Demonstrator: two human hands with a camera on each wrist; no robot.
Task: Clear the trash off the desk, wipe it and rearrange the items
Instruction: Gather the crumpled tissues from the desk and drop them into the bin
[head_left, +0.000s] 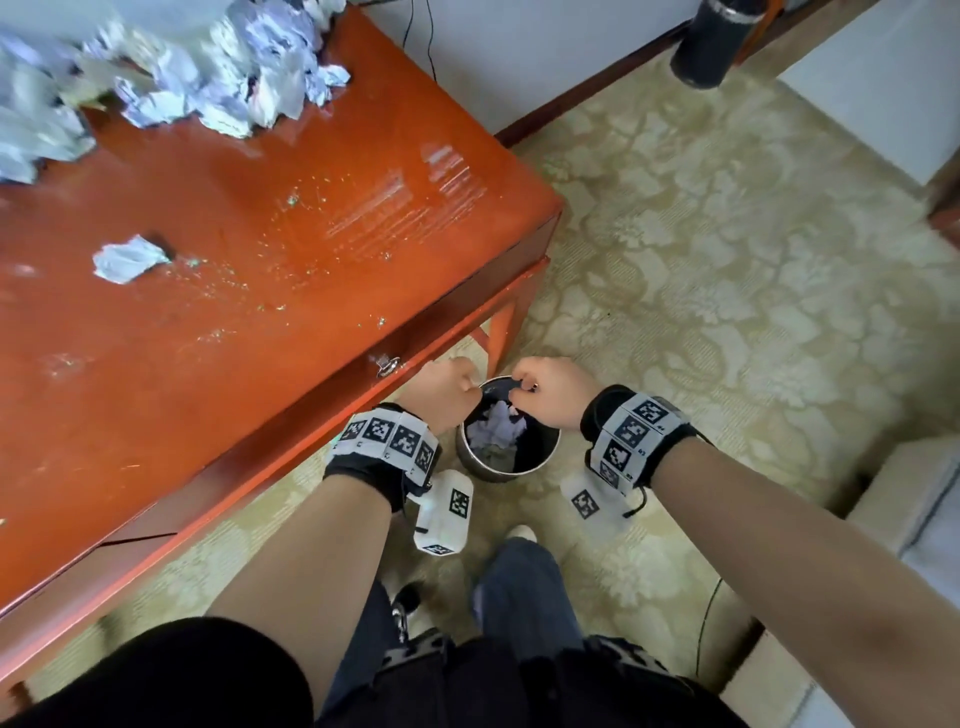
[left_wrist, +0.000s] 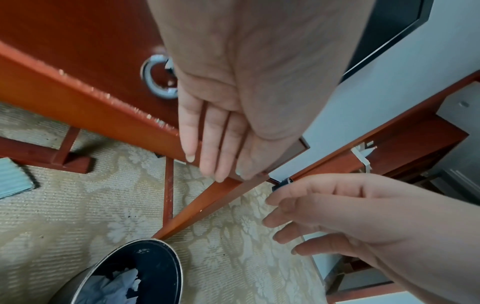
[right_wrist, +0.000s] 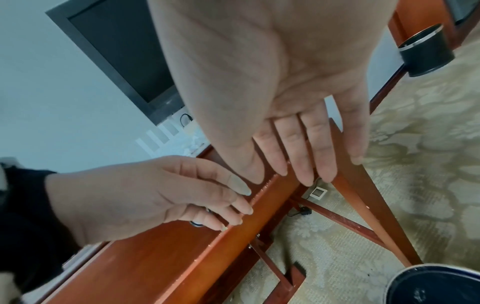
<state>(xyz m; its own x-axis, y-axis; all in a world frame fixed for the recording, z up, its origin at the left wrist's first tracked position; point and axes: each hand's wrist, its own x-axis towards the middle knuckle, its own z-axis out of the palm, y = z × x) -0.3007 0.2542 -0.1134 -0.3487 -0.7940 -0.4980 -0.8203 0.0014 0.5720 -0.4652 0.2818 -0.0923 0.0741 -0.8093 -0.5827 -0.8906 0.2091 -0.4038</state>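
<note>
Though barely begun, judged well short of done. Heaped at the far left of the red desk (head_left: 260, 364): a big pile of crumpled paper (head_left: 208, 78), untouched. Nearer the front, one lone crumpled paper ball (head_left: 130, 258) lying well apart from the pile. Just right of it, scattered pale specks and smears (head_left: 291, 200) across the glossy top, so no wiping done yet by the look of it.

Below the desk's front edge, a metal ring pull (head_left: 387, 365) on the drawer. Just beside that, the left hand (head_left: 439, 392), poised over the near-left rim of the waste bin (head_left: 467, 457); fingers (left_wrist: 215, 133) straight, close together, holding nothing.

On the patterned carpet (head_left: 727, 260) by the desk leg, the bin itself, round and dark inside, with some crumpled paper (head_left: 496, 428) already in it: a first share of the trash cleared, presumably.

Over the bin's far-right rim, the right hand (head_left: 553, 389); fingers (right_wrist: 306, 148) likewise extended and relaxed, empty as far as the wrist view tells.

Far right and well away, against the wall, a dark cylindrical container (head_left: 711, 41).

Left to do, on this evidence: most of the paper, the whole wipe, and any rearranging. No other desk items in sight to rearrange.
</note>
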